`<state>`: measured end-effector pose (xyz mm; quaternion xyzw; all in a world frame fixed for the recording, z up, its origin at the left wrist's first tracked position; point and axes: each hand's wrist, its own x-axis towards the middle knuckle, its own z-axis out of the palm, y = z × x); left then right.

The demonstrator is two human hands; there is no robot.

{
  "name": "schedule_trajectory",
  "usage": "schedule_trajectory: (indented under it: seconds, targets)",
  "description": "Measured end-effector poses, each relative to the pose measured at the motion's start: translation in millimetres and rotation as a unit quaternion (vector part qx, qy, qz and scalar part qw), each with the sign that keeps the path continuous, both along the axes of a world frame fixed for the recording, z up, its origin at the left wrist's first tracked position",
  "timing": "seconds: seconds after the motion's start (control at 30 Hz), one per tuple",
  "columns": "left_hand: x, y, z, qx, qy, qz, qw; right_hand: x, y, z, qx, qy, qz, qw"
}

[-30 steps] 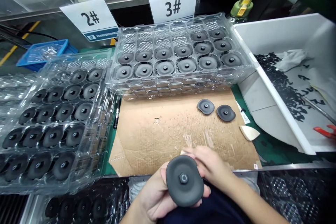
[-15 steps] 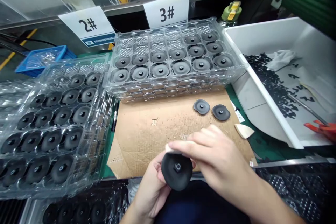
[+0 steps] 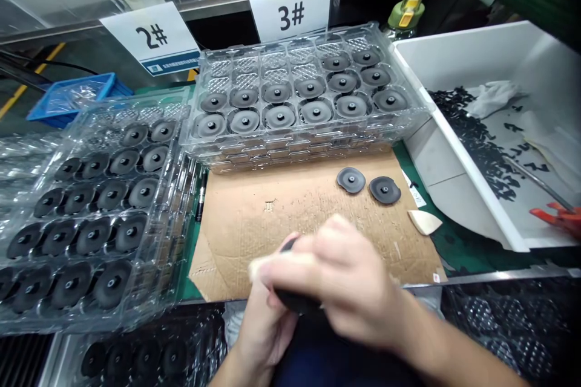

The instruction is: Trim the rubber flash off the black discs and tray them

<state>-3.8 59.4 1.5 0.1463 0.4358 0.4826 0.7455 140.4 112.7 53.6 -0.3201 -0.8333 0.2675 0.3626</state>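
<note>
My left hand is closed round the edge of a black rubber disc, held over the near edge of the cardboard. Across the disc's face lies my right hand, blurred by motion, its fingers closed on a small whitish piece that sticks out by the thumb. Most of the disc is covered by this hand. Beyond it, two similar discs rest on the cardboard sheet: one disc to the left, another disc to the right. A cream wedge-shaped pad lies at the cardboard's right edge.
A stack of clear plastic trays, partly filled with discs, stands behind the cardboard. More disc trays stand on the left. At right is a white bin with black scraps and red-handled pliers. A green-capped bottle stands behind.
My right hand has swept left across the disc with the whitish piece, covering the disc's centre. The disc has tilted in my left hand. The view has shifted slightly.
</note>
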Motion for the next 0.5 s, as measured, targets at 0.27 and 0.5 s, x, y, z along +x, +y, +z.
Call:
schedule_trajectory:
  seconds: [0.27,0.5]
  targets:
    - [-11,3,2.5,0.019,-0.077,0.077,0.994,23,-21,-106.7,-0.196,-0.096,-0.132,0.967]
    - [-2,3,4.5,0.017,-0.064,0.078,0.995,9,-19,-46.3,-0.149,-0.012,-0.217,0.965]
